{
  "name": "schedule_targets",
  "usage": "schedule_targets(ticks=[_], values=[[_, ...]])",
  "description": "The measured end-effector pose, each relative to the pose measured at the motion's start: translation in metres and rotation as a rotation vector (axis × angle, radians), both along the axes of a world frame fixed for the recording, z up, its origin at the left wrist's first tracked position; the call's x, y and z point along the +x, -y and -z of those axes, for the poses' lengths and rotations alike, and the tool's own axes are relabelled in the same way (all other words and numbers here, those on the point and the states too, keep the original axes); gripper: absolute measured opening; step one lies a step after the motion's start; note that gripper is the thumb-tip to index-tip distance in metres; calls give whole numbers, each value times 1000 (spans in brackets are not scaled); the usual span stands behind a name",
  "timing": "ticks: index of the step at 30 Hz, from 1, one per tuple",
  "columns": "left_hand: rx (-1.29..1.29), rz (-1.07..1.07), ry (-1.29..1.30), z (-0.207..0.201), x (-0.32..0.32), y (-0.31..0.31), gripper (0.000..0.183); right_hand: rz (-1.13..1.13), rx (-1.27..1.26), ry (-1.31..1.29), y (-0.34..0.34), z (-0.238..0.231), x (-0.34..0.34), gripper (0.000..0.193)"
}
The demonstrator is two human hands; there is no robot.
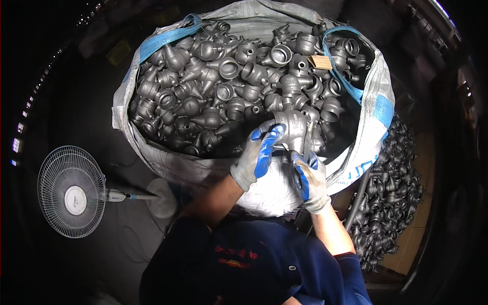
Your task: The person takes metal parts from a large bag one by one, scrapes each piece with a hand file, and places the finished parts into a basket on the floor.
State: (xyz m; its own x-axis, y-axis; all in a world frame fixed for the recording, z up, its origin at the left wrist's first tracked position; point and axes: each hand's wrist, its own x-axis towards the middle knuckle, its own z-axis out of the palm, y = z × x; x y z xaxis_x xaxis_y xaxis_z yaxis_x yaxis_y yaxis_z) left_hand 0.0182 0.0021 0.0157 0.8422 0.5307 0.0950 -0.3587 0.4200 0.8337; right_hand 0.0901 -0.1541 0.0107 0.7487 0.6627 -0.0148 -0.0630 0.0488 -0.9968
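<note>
My left hand (pixel 255 156), in a grey work glove with a blue-coated palm, grips a dark grey cast metal fitting (pixel 291 127) by its left side. The fitting has a round body with raised marks and hangs over the near edge of a big bag. My right hand (pixel 311 184), gloved alike, is closed just below it. From its fingers a slim metal tool (pixel 308 138) points up along the fitting's right side; its exact kind is hard to make out. Behind both hands, many similar castings (pixel 208 91) fill the bag (pixel 190 168).
Blue straps (pixel 170 38) loop over the bag's rim. A piece of cardboard (pixel 320 62) lies on the castings. White padding (pixel 272 190) sits beneath my hands. To the left is a fan (pixel 71 192); at right, a heap of smaller castings (pixel 389 203) beside a dark bar (pixel 357 201).
</note>
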Motion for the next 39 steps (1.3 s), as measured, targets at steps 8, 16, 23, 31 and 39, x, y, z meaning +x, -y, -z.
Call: schedule_targets(ticks=[8, 16, 23, 31, 39], values=[[154, 8, -23, -8, -24, -31, 37, -281, 436, -777, 37, 13, 12, 18], [-142, 248, 141, 44, 23, -17, 42, -310, 403, -878, 47, 20, 5, 31], [-175, 267, 149, 58, 20, -10, 42, -43, 258, -504, 53, -3, 2, 33], [-472, 250, 107, 81, 23, -5, 39, 96, 69, -151, 51, -14, 1, 39], [-381, 150, 31, 71, 18, 3, 39, 142, 32, -122, 51, -4, 0, 38]])
